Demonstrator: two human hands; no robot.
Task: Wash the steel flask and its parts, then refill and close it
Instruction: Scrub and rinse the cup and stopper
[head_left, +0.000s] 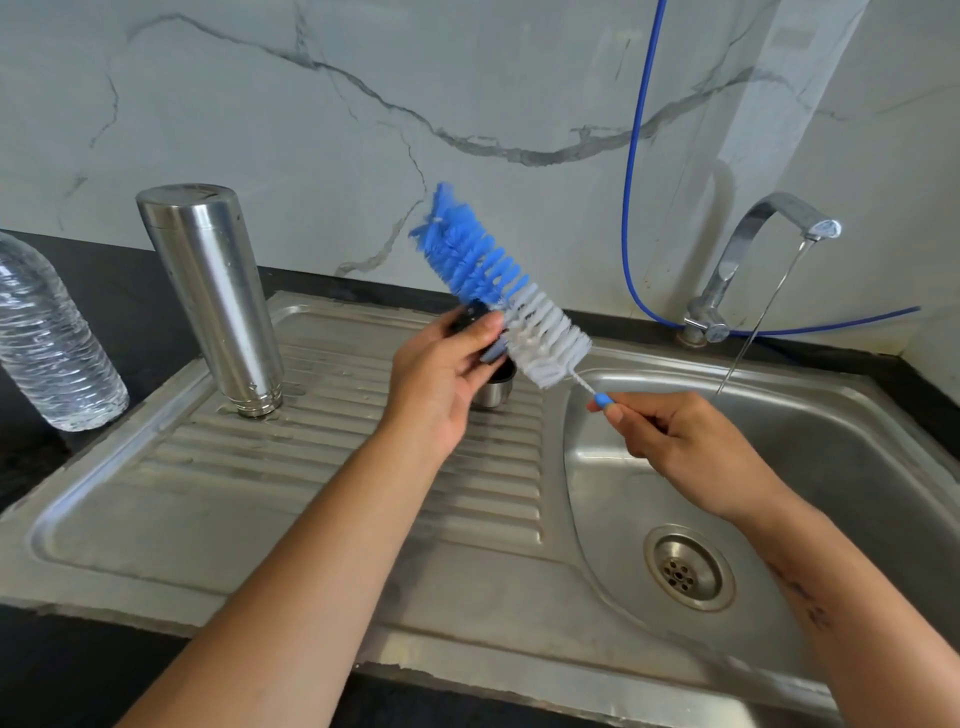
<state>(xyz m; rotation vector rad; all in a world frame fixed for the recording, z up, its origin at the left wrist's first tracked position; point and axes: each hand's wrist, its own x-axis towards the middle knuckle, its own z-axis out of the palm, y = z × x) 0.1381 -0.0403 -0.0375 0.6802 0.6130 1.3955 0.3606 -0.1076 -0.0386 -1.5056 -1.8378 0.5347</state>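
Note:
The steel flask stands upside down on the ribbed drainboard at the left. My left hand grips a small dark flask part above the drainboard. A blue and white bottle brush lies against that part, and my right hand pinches its blue handle over the sink basin. A small steel cap sits on the drainboard, partly hidden behind my left hand.
A clear plastic water bottle stands on the dark counter at far left. The tap at the back right runs a thin stream into the basin with its drain. A blue hose hangs down the marble wall.

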